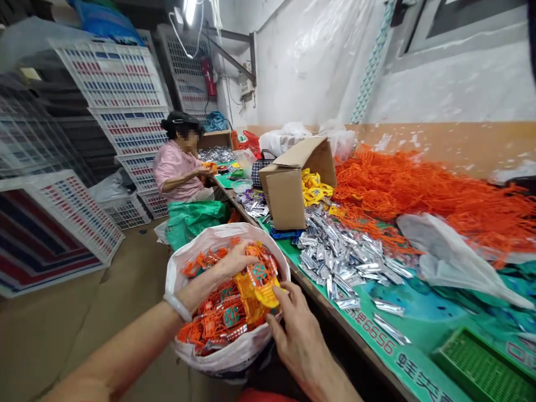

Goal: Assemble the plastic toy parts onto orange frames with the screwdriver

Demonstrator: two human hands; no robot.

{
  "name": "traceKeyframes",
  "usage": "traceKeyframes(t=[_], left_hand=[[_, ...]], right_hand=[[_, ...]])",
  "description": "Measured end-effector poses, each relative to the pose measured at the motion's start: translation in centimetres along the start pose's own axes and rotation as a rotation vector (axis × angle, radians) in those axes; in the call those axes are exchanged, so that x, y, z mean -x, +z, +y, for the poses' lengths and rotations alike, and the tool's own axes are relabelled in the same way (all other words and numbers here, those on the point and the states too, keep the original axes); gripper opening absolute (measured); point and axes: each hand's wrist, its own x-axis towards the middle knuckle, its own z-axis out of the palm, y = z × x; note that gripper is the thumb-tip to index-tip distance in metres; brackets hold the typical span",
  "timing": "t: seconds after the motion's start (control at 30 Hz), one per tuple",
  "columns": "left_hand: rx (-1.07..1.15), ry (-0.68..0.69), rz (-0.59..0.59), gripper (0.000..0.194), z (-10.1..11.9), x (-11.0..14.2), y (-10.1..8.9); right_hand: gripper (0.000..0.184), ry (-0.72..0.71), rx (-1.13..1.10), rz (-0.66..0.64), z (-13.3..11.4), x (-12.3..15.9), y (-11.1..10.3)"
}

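Note:
A white woven sack (170,282) stands open in front of me, full of orange plastic pieces (209,318) with teal parts among them. My left hand (234,261), with a pale bangle (177,307) at the wrist, reaches over the sack's contents. Its fingers are stretched out across the orange pieces, and their undersides are hidden. At the sack's right rim, the index finger of my right hand (297,321) presses on a yellow plastic piece (267,294), with the thumb just below. The yellow piece lies against orange latticed parts.
Right of the sack, a green-topped table (372,318) bears silver packets (335,251), a cardboard box (287,195), orange strands (419,190) and a green basket (486,363). A co-worker in pink (178,167) sits ahead beside a green bag (195,220). Crates (129,100) are stacked left.

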Motion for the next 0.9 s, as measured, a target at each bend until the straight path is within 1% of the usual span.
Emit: traceKeyframes(t=[0.03, 0.1, 0.17, 0.23, 0.33, 0.43, 0.5, 0.53, 0.57, 0.67, 0.73, 0.77, 0.83, 0.9], left_hand=[[-0.072, 0.000, -0.069, 0.038, -0.6, -1.1, 0.6], [-0.228, 0.010, -0.169, 0.030, -1.5, -3.0, 2.3], [-0.397, 0.021, -0.213, 0.030, -2.1, -4.3, 4.2], [-0.571, 0.037, -0.219, 0.030, -2.5, -5.2, 5.5], [-0.779, 0.101, -0.172, 0.025, -2.8, -5.9, 6.0], [-0.906, 0.176, -0.166, 0.045, -2.7, -5.7, 6.1], [-0.952, 0.205, -0.196, 0.051, -2.7, -5.3, 6.4], [-0.970, 0.207, -0.211, 0.052, -2.6, -5.1, 6.7], [-0.988, 0.203, -0.223, 0.053, -2.6, -4.9, 7.0], [-1.025, 0.185, -0.248, 0.051, -2.4, -4.8, 7.9], [-1.029, 0.188, -0.268, 0.048, -1.9, -5.0, 7.6], [-1.028, 0.189, -0.277, 0.047, -1.6, -5.1, 7.2], [-1.027, 0.191, -0.285, 0.046, -1.1, -5.1, 5.8], [-1.033, 0.189, -0.245, 0.049, -0.8, -4.5, 3.9]], right_hand=[[0.044, -0.006, 0.013, -0.014, -0.1, 0.2, 0.0], [0.047, -0.002, 0.020, -0.034, 0.1, 0.9, -0.5], [0.049, 0.031, 0.032, -0.052, 0.6, 1.6, -1.4], [0.049, 0.067, 0.076, -0.047, 1.4, 2.3, -2.9], [0.044, 0.108, 0.151, -0.011, 2.9, 3.2, -6.3], [0.031, 0.199, 0.236, 0.013, 4.8, 3.4, -11.0], [0.025, 0.279, 0.368, 0.026, 6.6, 2.5, -14.3], [0.023, 0.374, 0.454, 0.018, 7.8, 1.6, -15.8], [0.023, 0.431, 0.495, 0.034, 9.1, 0.6, -17.2], [0.024, 0.562, 0.580, 0.093, 13.4, -3.3, -20.4], [0.029, 0.640, 0.615, 0.124, 15.9, -5.7, -21.4], [0.031, 0.669, 0.620, 0.132, 17.0, -6.6, -21.6], [0.033, 0.718, 0.608, 0.133, 18.6, -7.9, -21.8], [0.034, 0.756, 0.556, 0.131, 19.6, -8.4, -21.8]])
